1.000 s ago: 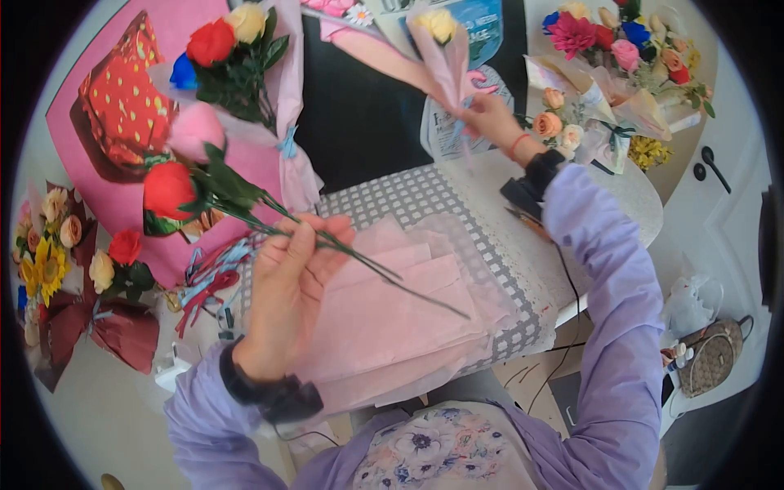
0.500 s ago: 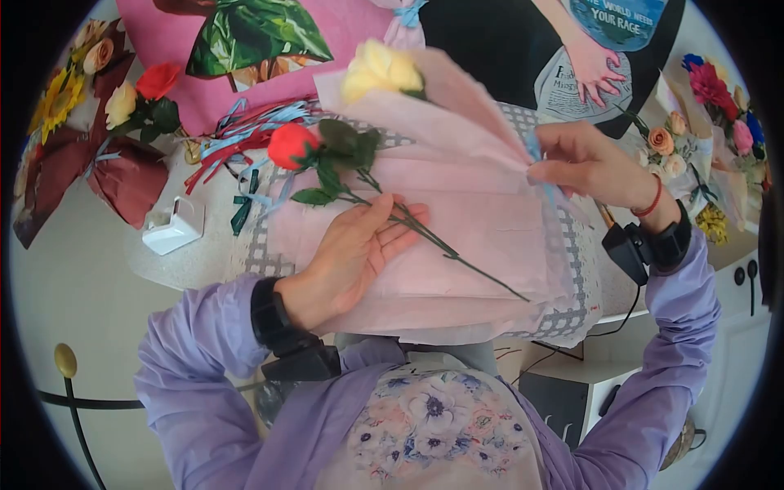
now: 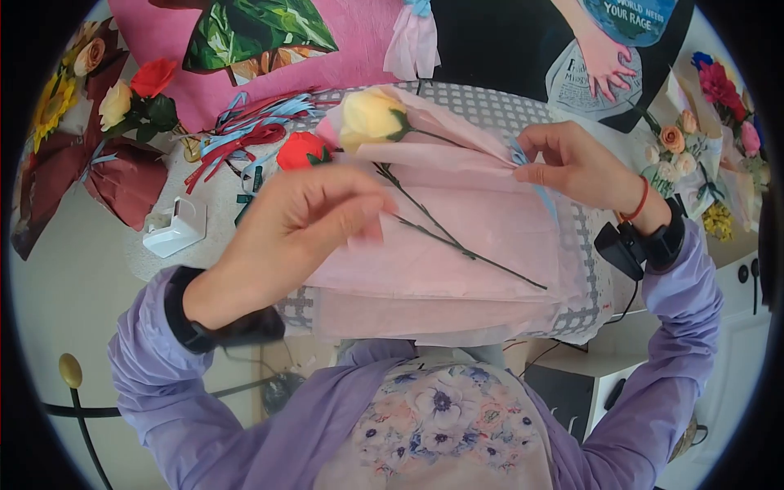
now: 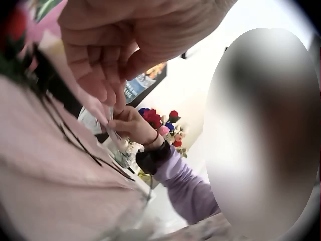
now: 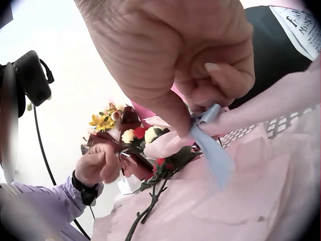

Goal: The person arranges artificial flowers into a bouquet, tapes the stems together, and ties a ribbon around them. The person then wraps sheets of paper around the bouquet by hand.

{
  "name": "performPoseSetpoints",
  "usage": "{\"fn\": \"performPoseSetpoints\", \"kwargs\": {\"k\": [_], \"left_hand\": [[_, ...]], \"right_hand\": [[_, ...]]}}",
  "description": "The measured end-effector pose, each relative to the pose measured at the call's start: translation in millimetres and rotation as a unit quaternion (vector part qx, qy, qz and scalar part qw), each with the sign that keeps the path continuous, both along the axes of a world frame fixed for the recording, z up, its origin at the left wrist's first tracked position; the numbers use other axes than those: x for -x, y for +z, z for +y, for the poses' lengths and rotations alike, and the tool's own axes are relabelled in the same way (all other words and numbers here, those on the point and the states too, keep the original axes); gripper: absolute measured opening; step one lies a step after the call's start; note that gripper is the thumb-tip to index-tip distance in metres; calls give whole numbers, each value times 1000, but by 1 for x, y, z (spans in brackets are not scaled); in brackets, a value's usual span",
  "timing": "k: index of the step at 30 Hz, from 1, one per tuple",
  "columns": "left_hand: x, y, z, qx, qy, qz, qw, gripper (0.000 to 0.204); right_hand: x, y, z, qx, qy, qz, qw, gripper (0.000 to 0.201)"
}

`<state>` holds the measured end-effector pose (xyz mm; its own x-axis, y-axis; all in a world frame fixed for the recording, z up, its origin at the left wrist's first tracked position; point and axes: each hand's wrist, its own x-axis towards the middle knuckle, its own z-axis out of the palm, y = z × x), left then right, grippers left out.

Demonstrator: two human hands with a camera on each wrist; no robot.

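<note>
My right hand (image 3: 572, 163) pinches the light blue ribbon (image 3: 518, 152) at the gathered neck of a pink-wrapped yellow rose (image 3: 371, 118). In the right wrist view the ribbon (image 5: 213, 150) hangs from between thumb and fingers. Loose green stems (image 3: 457, 243) lie across stacked pink wrapping sheets (image 3: 457, 278), with a red rose (image 3: 300, 150) at their upper left. Above them my left hand (image 3: 294, 233) is raised, its fingers loosely bent and holding nothing, and it hides part of the stems and leaves.
Red and blue ribbons (image 3: 253, 122) lie at the back left, above a white tape dispenser (image 3: 178, 227). A dark red wrapped bouquet (image 3: 122, 184) stands at far left. More flowers (image 3: 676, 147) are at the right. Painted boards (image 3: 367, 41) stand behind the table.
The left hand has let go of the loose stems, which now lie on the pink sheets, and has lifted leftward. The wrapped yellow rose has been lowered towards the table, still held at its ribbon.
</note>
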<state>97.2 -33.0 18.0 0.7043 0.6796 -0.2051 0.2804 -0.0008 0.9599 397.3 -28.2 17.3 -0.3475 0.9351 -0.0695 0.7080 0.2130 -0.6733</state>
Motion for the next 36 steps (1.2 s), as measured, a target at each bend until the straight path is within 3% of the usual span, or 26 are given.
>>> {"fn": "performPoseSetpoints", "kwargs": {"k": [1, 2, 3, 4, 6, 7, 9, 12, 18, 20, 22, 24, 32, 36], "left_hand": [[-5, 2, 3, -217, 27, 4, 976, 13], [-9, 4, 7, -425, 53, 5, 904, 10], [-13, 7, 17, -540, 30, 32, 841, 10], [-17, 8, 25, -539, 26, 29, 841, 10], [-27, 3, 34, -618, -8, 72, 783, 15], [-30, -2, 35, -617, -13, 66, 784, 15], [-35, -12, 37, -664, -35, 99, 740, 18], [-40, -17, 33, -671, -54, 133, 728, 17], [-39, -19, 30, -654, -59, 156, 738, 19], [-40, -22, 30, -655, -63, 167, 735, 19], [-41, -24, 28, -654, -67, 178, 732, 19], [-43, -26, 26, -584, -33, 157, 796, 23], [-48, -26, 24, -629, -88, 137, 760, 30], [-50, -32, 27, -638, -106, 115, 754, 31]], "right_hand": [[0, -4, 2, -15, 14, 21, 1000, 16], [0, -7, 3, -30, 28, 40, 998, 16], [2, -5, 2, -30, 23, 40, 998, 16], [6, -1, 0, -21, 36, 29, 999, 17], [9, 1, -1, -10, 41, 15, 999, 19], [9, -1, -1, 4, 61, 36, 997, 19], [7, -4, -1, 19, 71, 58, 996, 20], [5, -11, 0, 45, 102, 79, 991, 21], [0, -20, -2, 77, 98, 136, 983, 26], [0, -19, -3, 121, 69, 97, 985, 25], [-2, -26, -4, 95, 63, 91, 989, 24], [-2, -29, -4, 69, 59, 83, 992, 24], [9, -25, 0, 25, 81, 39, 996, 19], [9, -29, 3, 34, 77, 71, 994, 15]]}}
